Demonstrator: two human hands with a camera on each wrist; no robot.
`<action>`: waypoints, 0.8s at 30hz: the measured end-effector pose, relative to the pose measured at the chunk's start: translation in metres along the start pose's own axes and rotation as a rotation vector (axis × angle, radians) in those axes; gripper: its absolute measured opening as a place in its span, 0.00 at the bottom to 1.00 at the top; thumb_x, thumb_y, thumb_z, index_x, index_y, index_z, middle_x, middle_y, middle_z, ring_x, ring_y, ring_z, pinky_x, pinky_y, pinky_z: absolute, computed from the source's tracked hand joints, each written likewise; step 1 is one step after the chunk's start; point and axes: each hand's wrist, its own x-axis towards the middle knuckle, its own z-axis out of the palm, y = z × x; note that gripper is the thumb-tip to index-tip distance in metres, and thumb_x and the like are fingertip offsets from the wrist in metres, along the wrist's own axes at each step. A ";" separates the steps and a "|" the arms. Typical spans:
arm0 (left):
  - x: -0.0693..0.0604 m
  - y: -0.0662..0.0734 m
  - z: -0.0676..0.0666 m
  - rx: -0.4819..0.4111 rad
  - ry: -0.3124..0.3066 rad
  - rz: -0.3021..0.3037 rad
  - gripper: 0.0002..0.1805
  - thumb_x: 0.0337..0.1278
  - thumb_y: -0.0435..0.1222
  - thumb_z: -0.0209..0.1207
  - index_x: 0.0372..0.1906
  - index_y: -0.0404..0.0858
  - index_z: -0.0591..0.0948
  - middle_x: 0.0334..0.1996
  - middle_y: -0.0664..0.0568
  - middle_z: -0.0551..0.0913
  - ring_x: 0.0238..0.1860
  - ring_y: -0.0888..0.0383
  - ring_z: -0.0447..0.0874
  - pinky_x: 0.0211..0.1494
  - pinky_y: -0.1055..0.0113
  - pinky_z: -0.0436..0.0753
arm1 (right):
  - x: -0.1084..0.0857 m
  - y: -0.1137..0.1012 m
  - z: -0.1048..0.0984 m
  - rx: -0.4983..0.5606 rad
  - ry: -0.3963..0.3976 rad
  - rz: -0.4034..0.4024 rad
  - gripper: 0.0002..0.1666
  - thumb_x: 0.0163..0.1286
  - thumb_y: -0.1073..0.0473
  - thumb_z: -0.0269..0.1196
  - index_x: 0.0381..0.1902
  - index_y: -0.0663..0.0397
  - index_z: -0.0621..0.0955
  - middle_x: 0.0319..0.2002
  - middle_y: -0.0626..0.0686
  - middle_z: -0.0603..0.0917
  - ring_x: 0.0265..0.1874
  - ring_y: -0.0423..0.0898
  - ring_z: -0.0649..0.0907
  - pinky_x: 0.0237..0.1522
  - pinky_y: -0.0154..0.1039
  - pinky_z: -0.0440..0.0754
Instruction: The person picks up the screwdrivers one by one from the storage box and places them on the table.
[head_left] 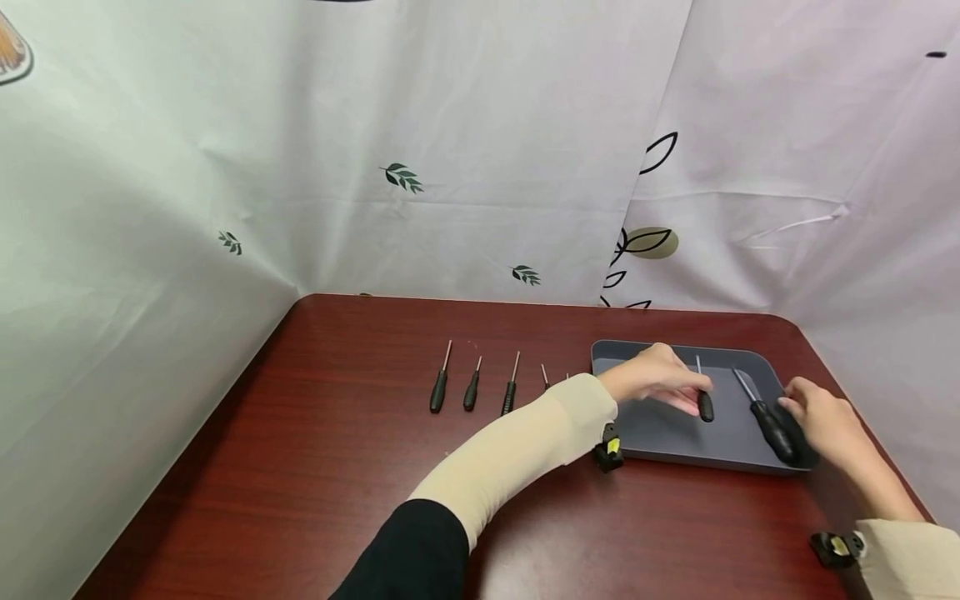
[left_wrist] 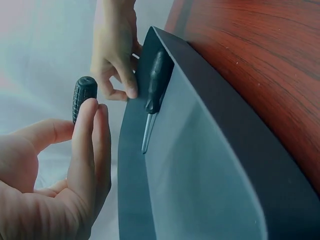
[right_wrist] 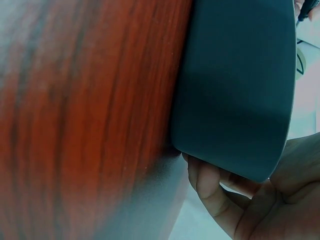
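Note:
In the head view, my left hand (head_left: pixel 660 382) pinches a small screwdriver (head_left: pixel 705 407) by its black handle, over the grey tray (head_left: pixel 652 429). The left wrist view shows that ribbed handle (left_wrist: pixel 85 95) between thumb and fingertips, apart from the tray. My right hand (head_left: pixel 825 421) holds the tray's right edge; in the right wrist view its fingers (right_wrist: pixel 207 180) curl against the outer wall. A larger black-handled screwdriver (head_left: pixel 772 429) lies inside the tray near the right end, its metal tip pointing to the back.
Left of the tray, several dark-handled screwdrivers stand in a row on the brown table (head_left: pixel 315 467), among them one at the far left (head_left: pixel 438 390); my left forearm partly covers the row. A white patterned cloth (head_left: pixel 465 125) hangs behind the table.

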 end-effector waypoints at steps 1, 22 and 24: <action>-0.001 0.001 -0.002 0.000 -0.015 -0.001 0.06 0.56 0.25 0.65 0.26 0.26 0.83 0.23 0.36 0.85 0.35 0.39 0.88 0.24 0.65 0.88 | 0.000 0.000 0.000 -0.001 -0.001 0.000 0.07 0.65 0.76 0.62 0.33 0.69 0.73 0.19 0.59 0.76 0.17 0.55 0.72 0.17 0.49 0.68; -0.028 0.003 -0.044 0.057 -0.125 0.037 0.07 0.62 0.27 0.63 0.39 0.25 0.86 0.30 0.38 0.86 0.38 0.40 0.89 0.55 0.49 0.84 | 0.000 0.003 0.000 0.008 -0.023 0.035 0.06 0.67 0.74 0.62 0.35 0.71 0.73 0.22 0.65 0.78 0.20 0.59 0.75 0.18 0.55 0.71; -0.031 0.003 -0.049 0.054 -0.133 0.041 0.08 0.63 0.27 0.63 0.42 0.24 0.86 0.31 0.38 0.86 0.37 0.42 0.89 0.56 0.48 0.83 | 0.000 0.002 0.000 0.008 -0.019 0.032 0.06 0.66 0.74 0.62 0.35 0.71 0.74 0.23 0.65 0.78 0.19 0.58 0.75 0.18 0.54 0.71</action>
